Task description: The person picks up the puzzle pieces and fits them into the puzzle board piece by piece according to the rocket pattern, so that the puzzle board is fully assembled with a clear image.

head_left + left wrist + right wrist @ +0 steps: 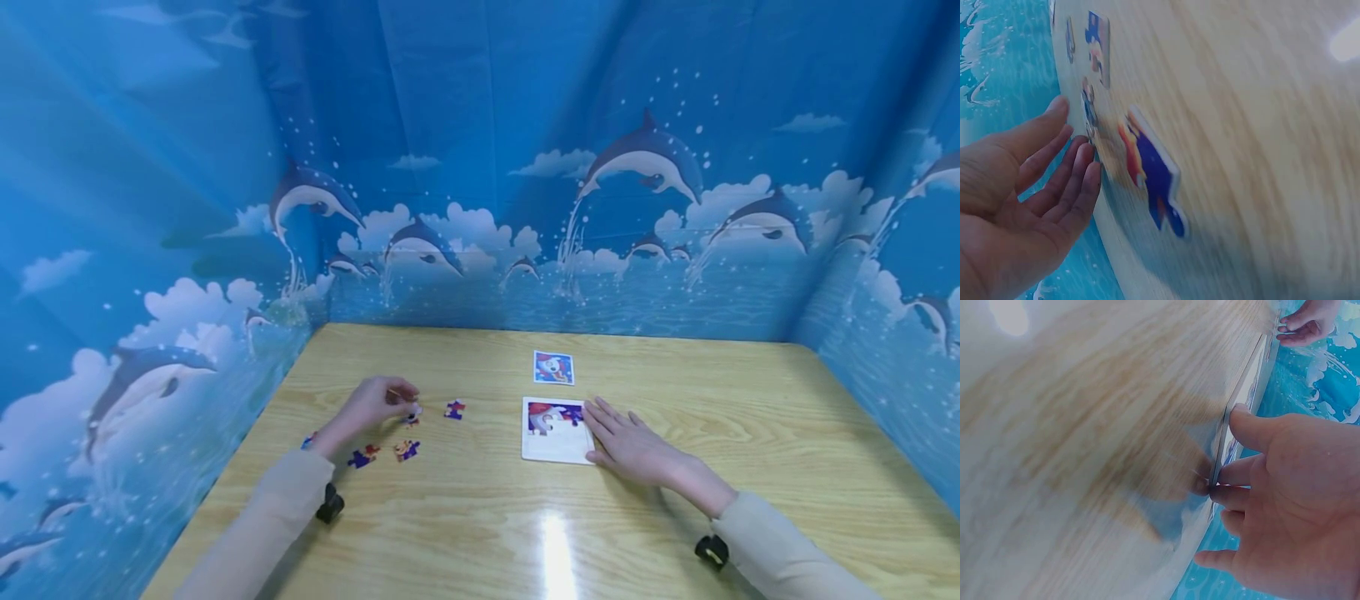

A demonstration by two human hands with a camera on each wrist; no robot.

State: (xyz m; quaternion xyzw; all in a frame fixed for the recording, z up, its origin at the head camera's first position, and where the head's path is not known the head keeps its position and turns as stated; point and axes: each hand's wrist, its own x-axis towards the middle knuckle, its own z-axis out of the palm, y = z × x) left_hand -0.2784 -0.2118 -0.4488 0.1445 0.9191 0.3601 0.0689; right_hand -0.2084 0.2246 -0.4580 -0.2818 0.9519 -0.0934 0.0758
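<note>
My left hand (382, 402) reaches over the left part of the table, fingertips at a small jigsaw piece (413, 412). In the left wrist view a gap shows between thumb and fingers, and the piece (1089, 109) lies just past their tips. My right hand (628, 442) rests with extended fingers along the right edge of a white puzzle tray (558, 450). Joined pieces (546, 415) with a white figure on red and purple fill the tray's upper part. In the right wrist view the thumb and fingertips touch the tray's edge (1225, 434).
Loose jigsaw pieces lie near my left hand: a red and purple one (363, 456), an orange and purple one (407, 450), another (455, 409) farther right, and one (309, 439) partly behind the wrist. A picture card (553, 367) lies beyond the tray. A dolphin-printed curtain (480, 167) surrounds the wooden table.
</note>
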